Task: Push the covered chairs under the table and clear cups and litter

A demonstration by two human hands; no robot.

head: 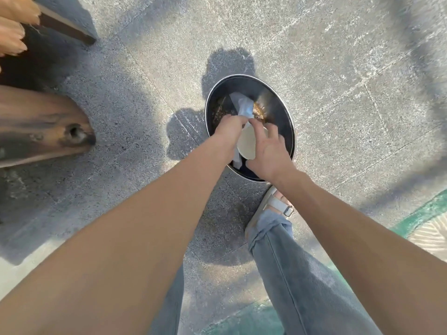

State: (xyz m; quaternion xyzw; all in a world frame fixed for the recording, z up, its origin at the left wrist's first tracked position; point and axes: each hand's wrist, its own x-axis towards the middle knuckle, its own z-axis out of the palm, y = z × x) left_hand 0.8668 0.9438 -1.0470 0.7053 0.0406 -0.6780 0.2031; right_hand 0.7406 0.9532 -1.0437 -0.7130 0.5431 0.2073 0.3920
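Note:
A round black bin (287, 131) with a metal rim stands on the pavement in front of me. Both my hands are over its mouth. My left hand (228, 128) is closed around crumpled white paper litter (244, 106) that hangs into the bin. My right hand (266, 151) has spread fingers curled around a white paper cup (246, 143), whose round end faces the camera, just above the bin. Brown waste (258, 110) lies at the bin's bottom.
Grey concrete paving (338, 56) surrounds the bin. A dark wooden table edge (41, 124) juts in from the left, with tan fabric (12, 25) at the top left corner. My sandalled right foot (273, 204) is beside the bin. A green painted strip (423, 211) runs at the right.

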